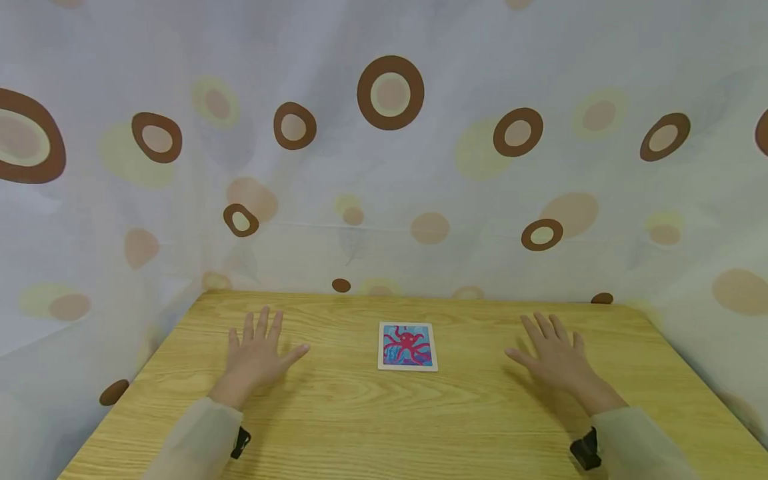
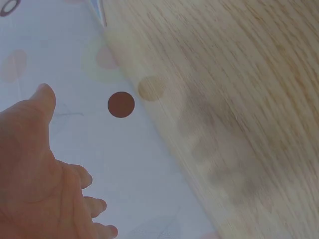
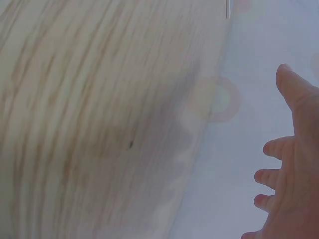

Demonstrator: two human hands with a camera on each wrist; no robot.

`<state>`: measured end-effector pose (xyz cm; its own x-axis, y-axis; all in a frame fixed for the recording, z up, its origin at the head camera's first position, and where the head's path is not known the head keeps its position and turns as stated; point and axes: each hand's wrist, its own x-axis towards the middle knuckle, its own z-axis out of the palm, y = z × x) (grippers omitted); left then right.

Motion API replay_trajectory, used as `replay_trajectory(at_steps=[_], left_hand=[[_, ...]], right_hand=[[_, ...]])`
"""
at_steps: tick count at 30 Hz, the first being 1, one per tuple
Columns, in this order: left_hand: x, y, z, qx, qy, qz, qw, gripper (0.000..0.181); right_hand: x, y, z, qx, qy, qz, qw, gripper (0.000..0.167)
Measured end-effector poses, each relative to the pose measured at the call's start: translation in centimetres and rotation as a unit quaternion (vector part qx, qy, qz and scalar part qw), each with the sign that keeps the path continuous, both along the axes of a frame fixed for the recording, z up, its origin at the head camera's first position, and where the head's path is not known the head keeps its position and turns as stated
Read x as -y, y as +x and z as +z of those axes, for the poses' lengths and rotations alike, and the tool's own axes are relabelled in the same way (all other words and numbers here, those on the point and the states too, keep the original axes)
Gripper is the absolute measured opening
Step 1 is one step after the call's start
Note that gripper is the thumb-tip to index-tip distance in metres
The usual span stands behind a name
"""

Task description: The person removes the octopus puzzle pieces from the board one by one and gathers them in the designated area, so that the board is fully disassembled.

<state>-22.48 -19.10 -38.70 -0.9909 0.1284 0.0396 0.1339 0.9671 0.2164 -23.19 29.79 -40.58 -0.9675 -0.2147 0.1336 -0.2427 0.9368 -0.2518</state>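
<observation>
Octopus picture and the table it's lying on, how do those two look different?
The octopus picture is small and roughly square; the table is far larger. The picture shows a red octopus on blue within a white border; the table has yellowish wood grain. Both look flat.

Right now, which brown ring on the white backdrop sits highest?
The round brown ring roughly above the square, white-bordered octopus card; every other brown ring sits lower.

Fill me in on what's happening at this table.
A person's left hand and right hand hover above the wood-grain table, fingers spread, holding nothing. Between them, toward the table's far edge, a square, white-bordered octopus picture lies flat. Neither hand is touching it.
</observation>
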Motion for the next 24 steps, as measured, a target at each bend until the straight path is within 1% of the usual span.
replay_trajectory(at_steps=[7, 12, 18, 21, 24], left_hand=[[-0.2, 0.0, 0.0, 0.003, 0.006, -0.004, 1.0000, 0.093], [-0.6, -0.2, 0.0, -0.002, 0.004, -0.010, 0.9999, 0.091], [-1.4, -0.6, -0.1, -0.013, -0.010, -0.022, 0.9996, 0.089], [-2.2, -0.8, 0.1, -0.011, -0.013, -0.030, 0.9994, 0.088], [-3.1, -1.1, 0.0, -0.011, -0.013, -0.047, 0.9988, 0.087]], right_hand=[[0.5, -0.3, 0.3, 0.004, 0.004, 0.005, 1.0000, 0.083], [1.3, -0.4, 0.8, -0.005, -0.009, 0.016, 0.9998, 0.083], [2.5, -1.2, 1.0, -0.021, -0.010, 0.043, 0.9988, 0.081], [3.2, -1.8, 1.0, -0.027, -0.020, 0.062, 0.9975, 0.080], [3.9, -2.5, 0.8, -0.031, -0.038, 0.082, 0.9954, 0.079]])
